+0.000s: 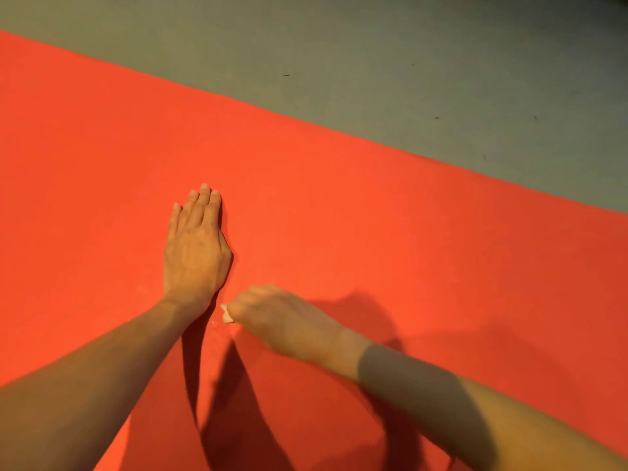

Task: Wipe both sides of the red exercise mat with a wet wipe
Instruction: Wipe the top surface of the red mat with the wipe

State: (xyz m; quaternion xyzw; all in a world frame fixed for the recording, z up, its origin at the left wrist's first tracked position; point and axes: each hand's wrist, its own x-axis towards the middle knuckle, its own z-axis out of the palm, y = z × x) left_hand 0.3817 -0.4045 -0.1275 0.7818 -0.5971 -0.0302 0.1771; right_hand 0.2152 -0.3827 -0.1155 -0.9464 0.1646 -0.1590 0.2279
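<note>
Lying flat on the grey floor, the red exercise mat fills most of the frame, from the left edge across to the right edge and down to the bottom. Its one visible border, the far edge, runs on a slant from the upper left down to the middle right, and the mat's long axis appears to follow that line. Both ends are out of frame, so which way either end points cannot be told.

The left hand rests palm down on the mat a little left of centre. Its fingers are straight and close together, pointing toward the far edge, and hold nothing.

The right hand is just below and to the right of the left wrist, low over the mat and somewhat blurred. Its fingers are curled round a wet wipe, of which only a small white bit shows at the hand's left end, near the left wrist. Whether the wipe touches the mat cannot be told.

Both bare forearms enter from the lower corners, and their dark shadows fall on the mat at the bottom centre.
</note>
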